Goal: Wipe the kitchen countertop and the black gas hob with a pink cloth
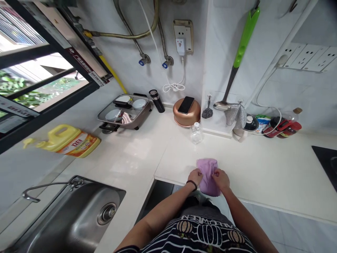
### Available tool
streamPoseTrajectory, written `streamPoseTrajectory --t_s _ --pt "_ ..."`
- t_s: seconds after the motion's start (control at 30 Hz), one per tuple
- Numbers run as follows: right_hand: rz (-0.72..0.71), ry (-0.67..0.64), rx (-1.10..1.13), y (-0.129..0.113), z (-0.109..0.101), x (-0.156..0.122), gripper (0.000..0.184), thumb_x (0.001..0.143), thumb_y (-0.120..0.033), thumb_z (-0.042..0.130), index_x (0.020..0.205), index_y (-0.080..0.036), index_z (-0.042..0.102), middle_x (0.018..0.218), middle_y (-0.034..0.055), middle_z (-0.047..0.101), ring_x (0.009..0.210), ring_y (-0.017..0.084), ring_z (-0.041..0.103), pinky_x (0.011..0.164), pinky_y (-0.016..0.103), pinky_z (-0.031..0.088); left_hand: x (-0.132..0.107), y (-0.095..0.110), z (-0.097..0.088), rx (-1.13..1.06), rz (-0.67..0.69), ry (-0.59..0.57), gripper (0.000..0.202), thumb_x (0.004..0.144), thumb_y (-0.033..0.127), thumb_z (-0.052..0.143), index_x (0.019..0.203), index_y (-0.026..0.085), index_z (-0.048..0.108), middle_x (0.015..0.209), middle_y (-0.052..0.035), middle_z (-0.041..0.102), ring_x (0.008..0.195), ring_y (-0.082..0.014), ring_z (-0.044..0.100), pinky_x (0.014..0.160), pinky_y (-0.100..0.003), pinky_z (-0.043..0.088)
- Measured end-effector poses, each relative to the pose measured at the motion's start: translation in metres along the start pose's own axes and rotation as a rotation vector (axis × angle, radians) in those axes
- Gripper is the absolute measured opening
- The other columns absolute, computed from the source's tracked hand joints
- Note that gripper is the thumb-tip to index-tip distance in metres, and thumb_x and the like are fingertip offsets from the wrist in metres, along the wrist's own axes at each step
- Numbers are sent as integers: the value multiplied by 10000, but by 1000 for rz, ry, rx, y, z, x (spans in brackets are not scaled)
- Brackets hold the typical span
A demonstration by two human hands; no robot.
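A purple cloth lies partly on the counter's front edge, its near end hanging past the edge toward my body. My left hand, with a dark beaded bracelet at the wrist, pinches the cloth's left side. Opposite it, my right hand has its fingers closed on the cloth's right side. The fabric looks bunched between the two hands. Beyond it on the counter stands a clear plastic bottle with a white cap.
A copper-coloured pot carries a phone. Leftward are a black flask, an electric pan, a yellow detergent jug and the sink. To the right stand bottles and a cooktop. A green-handled ladle hangs on the wall.
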State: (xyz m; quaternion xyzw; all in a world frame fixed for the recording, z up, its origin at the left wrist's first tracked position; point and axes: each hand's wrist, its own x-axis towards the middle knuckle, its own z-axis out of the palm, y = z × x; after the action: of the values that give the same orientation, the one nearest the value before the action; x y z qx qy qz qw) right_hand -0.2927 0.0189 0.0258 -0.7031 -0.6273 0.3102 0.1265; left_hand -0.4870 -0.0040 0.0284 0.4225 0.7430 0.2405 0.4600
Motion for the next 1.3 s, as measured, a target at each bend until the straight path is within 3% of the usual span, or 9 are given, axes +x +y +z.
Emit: streamPoseTrajectory --t_s 0.27,0.4,0.5,0.6,0.77,0.87,0.97,1.1,1.3 --pt "62 65 317 -6 -3 2 286 818 -360 651 1046 -209 734 1186 115 745 1131 254 690 1050 363 512 -10 2 -1 -358 -138 -52 210 892 237 656 722 228 533 547 98 438 519 -109 518 656 -279 563" --pt "166 -27 432 -17 3 7 322 715 -474 743 898 -212 699 861 68 761 844 238 721 779 345 568 -17 2 -3 -511 -235 -120 306 931 413 693 744 213 556 530 94 422 501 -103 506 639 -295 600" --pt "184 -142 532 -21 -2 4 389 657 -599 751 680 -233 622 550 -18 592 542 169 569 523 287 459 -23 1 -8 -556 -267 -199 399 840 545 793 789 179 646 579 22 579 516 -148 572 528 -314 556" --pt "144 -186 630 -22 -20 2 482 609 -692 742 657 -225 634 509 -46 515 488 133 463 480 277 407 -22 6 -15 -576 -219 -198 434 757 552 871 847 161 708 689 -28 691 561 -172 618 512 -316 525" --pt "12 -20 717 -33 -76 18 567 605 -719 806 830 -202 746 895 55 737 746 167 603 691 315 532 -3 42 -36 -572 36 -53 291 775 444 889 866 188 783 1002 -61 782 1007 -231 719 879 -363 603" --pt "-209 126 764 -50 -110 28 518 659 -677 858 851 -204 777 1407 135 692 1146 254 658 991 397 554 5 72 -57 -379 470 137 208 835 406 859 921 220 820 1438 -110 687 1393 -301 570 1166 -485 492" --pt "-332 152 859 -61 -127 26 496 725 -632 863 966 -203 802 1411 148 713 1298 296 636 1178 515 469 4 89 -71 -174 800 214 251 914 472 785 892 224 810 1561 -125 614 1504 -331 468 1245 -600 393" --pt "-273 135 817 -44 -110 2 513 699 -615 875 1011 -212 811 1232 118 801 1182 294 708 1188 550 464 -9 65 -61 -167 808 117 217 918 454 773 932 241 814 1242 -126 795 1381 -308 585 1195 -570 458" --pt "-78 -69 669 12 -49 -50 412 716 -619 786 812 -218 785 806 40 789 809 241 705 852 397 580 -38 -17 -17 -68 411 6 85 809 277 809 752 237 760 882 -53 776 910 -230 711 910 -386 583"
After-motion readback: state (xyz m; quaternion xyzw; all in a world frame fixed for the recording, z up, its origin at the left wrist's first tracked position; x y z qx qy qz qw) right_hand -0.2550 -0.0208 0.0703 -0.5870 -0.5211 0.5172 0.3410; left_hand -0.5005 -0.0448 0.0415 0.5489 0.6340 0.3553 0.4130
